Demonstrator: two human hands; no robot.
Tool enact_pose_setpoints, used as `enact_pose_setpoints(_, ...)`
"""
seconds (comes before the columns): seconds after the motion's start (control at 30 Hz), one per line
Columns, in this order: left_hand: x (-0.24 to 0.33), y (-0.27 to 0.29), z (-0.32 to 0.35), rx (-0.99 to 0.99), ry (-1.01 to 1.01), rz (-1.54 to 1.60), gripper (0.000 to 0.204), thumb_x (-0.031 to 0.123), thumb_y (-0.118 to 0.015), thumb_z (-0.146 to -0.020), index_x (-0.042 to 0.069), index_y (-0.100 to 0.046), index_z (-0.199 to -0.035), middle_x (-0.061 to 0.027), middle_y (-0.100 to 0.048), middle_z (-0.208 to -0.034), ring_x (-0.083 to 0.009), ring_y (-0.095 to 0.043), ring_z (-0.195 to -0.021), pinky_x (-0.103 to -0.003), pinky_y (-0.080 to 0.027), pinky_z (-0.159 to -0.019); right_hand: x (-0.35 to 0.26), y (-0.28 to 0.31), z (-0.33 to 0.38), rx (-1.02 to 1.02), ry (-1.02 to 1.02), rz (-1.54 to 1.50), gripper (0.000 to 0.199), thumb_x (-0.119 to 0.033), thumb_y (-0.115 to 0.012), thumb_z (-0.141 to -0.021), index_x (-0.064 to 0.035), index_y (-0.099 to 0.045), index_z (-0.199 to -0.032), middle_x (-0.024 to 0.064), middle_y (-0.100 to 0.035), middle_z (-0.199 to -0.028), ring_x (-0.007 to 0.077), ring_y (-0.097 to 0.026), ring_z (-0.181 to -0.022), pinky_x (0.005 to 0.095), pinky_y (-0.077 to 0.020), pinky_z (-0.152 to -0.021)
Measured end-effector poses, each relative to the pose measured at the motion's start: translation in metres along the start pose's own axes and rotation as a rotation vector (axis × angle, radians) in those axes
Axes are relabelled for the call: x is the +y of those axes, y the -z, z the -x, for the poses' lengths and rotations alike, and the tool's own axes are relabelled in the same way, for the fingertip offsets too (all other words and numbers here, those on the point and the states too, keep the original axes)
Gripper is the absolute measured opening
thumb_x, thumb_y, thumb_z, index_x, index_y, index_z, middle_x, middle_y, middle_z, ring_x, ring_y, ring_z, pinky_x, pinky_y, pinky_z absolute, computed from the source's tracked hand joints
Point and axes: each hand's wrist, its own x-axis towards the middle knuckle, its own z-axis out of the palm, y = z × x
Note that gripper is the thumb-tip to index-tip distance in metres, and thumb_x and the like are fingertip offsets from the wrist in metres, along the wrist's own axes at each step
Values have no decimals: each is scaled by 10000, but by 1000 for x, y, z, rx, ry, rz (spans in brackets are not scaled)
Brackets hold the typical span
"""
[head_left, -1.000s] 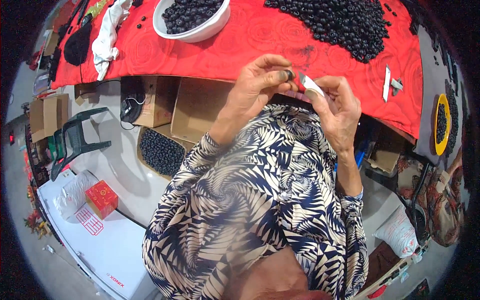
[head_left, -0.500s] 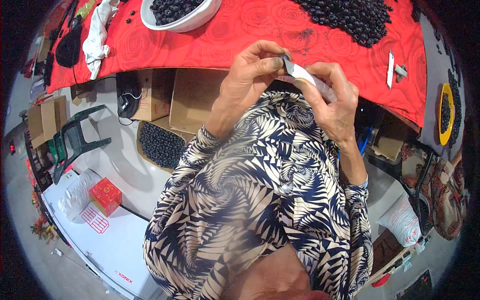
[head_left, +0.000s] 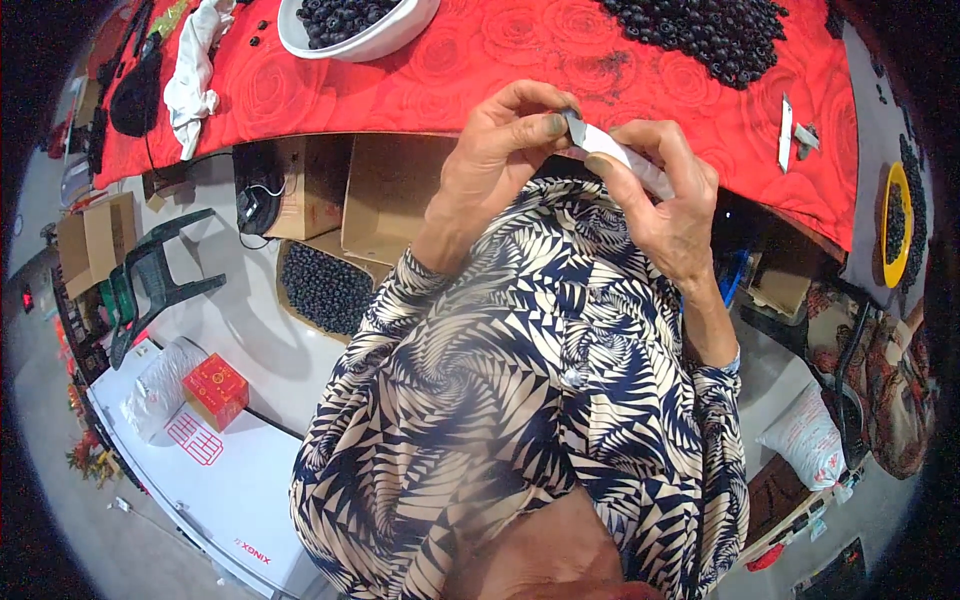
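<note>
The fingers of the left hand (head_left: 497,150) are pinched, thumb against forefinger, on a small dark piece (head_left: 566,112), which we see only in part. The fingers of the right hand (head_left: 668,190) are closed around a white-handled knife (head_left: 628,157), its blade pointing at that piece; whether it touches or cuts, we cannot tell. Both hands are to the right of the white bowl (head_left: 405,28) and nearer the body than it is, just past the edge of the desk (head_left: 430,100) with its red rose-patterned cover.

As far as we can judge, one piece is in hand, placed neither in the bowl nor on the heap. The bowl holds many round black pieces (head_left: 345,18), and a larger heap (head_left: 705,35) lies well to its right; we cannot say which lot is finished and which is left. Dark specks (head_left: 605,68) lie between bowl and heap.

Farther right of the bowl are a slim white tool (head_left: 785,133) and, beyond the desk, a yellow dish (head_left: 892,272). Left of the bowl lies a crumpled white cloth (head_left: 190,90).
</note>
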Motion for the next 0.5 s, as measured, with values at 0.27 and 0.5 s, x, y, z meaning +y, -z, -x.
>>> enact_pose_setpoints(0.27, -1, 0, 1, 8, 1, -3, 214, -1, -609, -787, 1, -571, -997, -106, -577, -1005, -150, -547, -871, -263, -455, -781, 1, 0, 0, -5, 9, 22, 234, -102, -716, -714, -14, -561, -866, 119, -615, -728, 234, -645, -648, 307, -500, -551)
enact_pose_setpoints(0.5, -2, -1, 2, -23, -11, -15, 210, 10, -606, -794, 5, -573, -1002, -104, -577, -1013, -144, -546, -848, -262, -453, -764, 2, -1, 0, 13, -8, -18, 219, -89, -709, -721, -11, -560, -861, 122, -619, -721, 221, -644, -630, 296, -495, -542)
